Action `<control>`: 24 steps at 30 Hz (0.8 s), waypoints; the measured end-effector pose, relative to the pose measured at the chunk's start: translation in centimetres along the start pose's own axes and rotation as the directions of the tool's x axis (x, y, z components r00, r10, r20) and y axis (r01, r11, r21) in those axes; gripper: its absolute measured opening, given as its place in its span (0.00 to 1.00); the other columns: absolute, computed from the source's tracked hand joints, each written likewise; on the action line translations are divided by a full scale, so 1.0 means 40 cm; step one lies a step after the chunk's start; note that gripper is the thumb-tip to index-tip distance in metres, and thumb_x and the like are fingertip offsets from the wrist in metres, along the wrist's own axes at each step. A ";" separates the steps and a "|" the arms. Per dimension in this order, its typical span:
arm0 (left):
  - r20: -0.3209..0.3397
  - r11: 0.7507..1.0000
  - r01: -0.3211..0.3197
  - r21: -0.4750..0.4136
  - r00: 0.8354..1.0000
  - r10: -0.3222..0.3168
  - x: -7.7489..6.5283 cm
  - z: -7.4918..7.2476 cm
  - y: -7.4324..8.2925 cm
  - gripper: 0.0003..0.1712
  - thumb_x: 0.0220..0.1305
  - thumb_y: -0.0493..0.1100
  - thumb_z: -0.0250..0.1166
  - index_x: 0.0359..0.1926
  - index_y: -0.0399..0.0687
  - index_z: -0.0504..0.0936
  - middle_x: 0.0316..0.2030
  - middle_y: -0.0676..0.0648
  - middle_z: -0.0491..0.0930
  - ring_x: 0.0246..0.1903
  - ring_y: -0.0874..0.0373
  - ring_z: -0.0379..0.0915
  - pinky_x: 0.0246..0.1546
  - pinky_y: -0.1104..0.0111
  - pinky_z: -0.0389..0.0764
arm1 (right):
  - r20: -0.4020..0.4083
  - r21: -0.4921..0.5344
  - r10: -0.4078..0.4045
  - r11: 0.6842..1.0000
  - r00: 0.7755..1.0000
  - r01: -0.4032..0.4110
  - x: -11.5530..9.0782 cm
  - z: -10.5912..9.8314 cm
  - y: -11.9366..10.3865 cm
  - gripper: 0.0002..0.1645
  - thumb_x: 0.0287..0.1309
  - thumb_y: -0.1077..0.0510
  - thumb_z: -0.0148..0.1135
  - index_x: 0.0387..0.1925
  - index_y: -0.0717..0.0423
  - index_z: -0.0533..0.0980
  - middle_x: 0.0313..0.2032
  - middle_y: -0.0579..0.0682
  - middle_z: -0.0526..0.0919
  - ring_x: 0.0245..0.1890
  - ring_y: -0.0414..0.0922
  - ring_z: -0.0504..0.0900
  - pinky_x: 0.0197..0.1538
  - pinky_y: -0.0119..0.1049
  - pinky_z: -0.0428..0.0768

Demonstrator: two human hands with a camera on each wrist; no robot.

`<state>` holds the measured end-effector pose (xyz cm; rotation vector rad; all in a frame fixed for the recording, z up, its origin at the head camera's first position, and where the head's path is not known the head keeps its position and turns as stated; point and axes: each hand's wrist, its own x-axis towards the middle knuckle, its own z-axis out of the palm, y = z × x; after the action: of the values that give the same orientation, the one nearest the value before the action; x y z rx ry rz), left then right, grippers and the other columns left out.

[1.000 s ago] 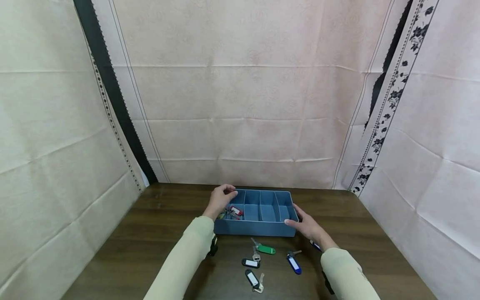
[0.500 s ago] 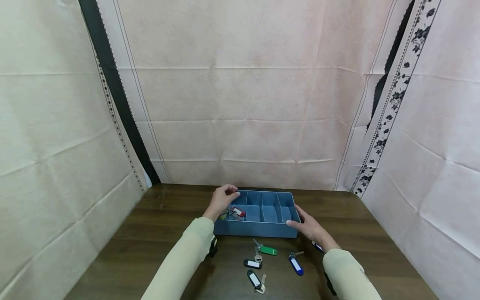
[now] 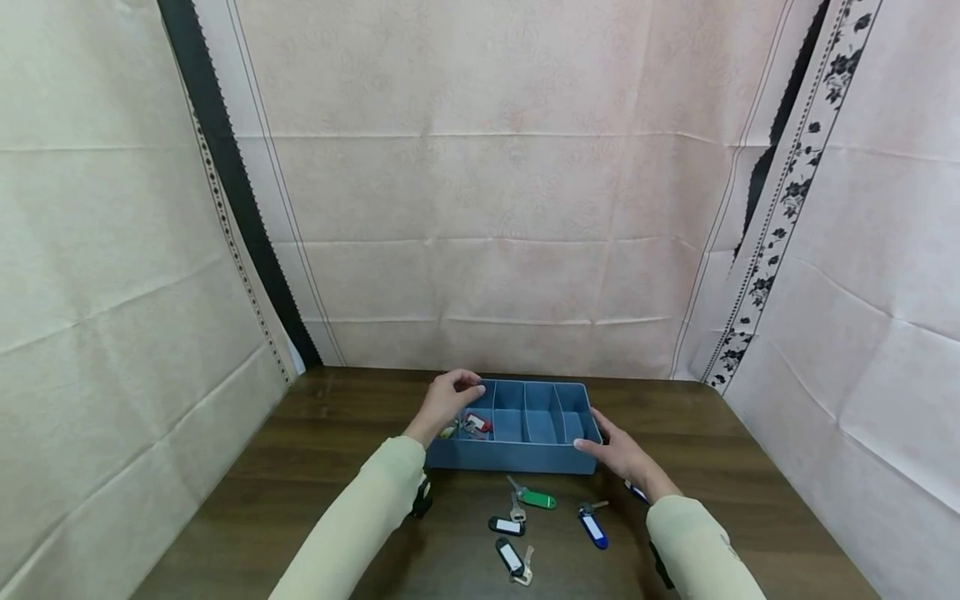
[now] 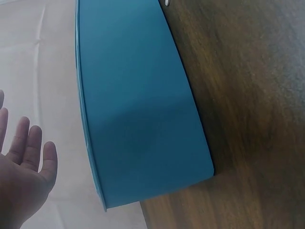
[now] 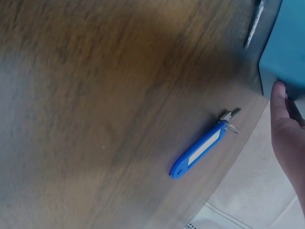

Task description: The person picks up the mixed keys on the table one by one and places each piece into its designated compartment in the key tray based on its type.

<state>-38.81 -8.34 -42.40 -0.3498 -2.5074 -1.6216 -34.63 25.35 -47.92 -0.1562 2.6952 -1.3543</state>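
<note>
A blue divided box point(image 3: 512, 457) stands toward the back of the table, its compartments side by side. My left hand point(image 3: 444, 402) hovers over its left end, palm and loosely spread fingers point(image 4: 34, 145) showing in the left wrist view, with nothing held. Key tags, including a red one point(image 3: 478, 422) and a yellow-green one point(image 3: 448, 431), lie in the leftmost compartment, partly hidden by that hand. My right hand point(image 3: 624, 457) holds the box's right end, thumb at the front corner and fingers along the end wall. In the right wrist view, this hand point(image 5: 288, 138) touches the box's corner.
In front of the box lie keys with tags: a green tag point(image 3: 537, 499), two black tags point(image 3: 507, 526) and a blue tag point(image 3: 592, 530). Another blue tag point(image 5: 198, 149) lies by my right wrist. Pale cloth point(image 3: 480, 208) hangs behind the wooden table point(image 3: 315, 483).
My left hand has shifted very slightly to the right over the box's left end. The right hand stays at the box, and the keys on the table lie as before.
</note>
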 end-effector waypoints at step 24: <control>0.153 0.999 -0.043 -0.027 0.987 0.046 -0.077 0.000 0.025 0.13 0.67 0.51 0.66 0.49 0.52 0.82 0.44 0.51 0.81 0.44 0.54 0.76 0.48 0.61 0.80 | -0.006 0.014 0.012 1.000 1.000 -0.012 -0.003 0.005 -0.003 0.55 0.62 0.33 0.60 0.79 0.47 0.44 0.75 0.65 0.48 0.72 0.70 0.49 0.63 0.71 0.57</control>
<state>-35.60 -8.30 -42.27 -0.5504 -2.5711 -1.6690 -34.47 25.14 -47.94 -0.1338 2.6867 -1.3725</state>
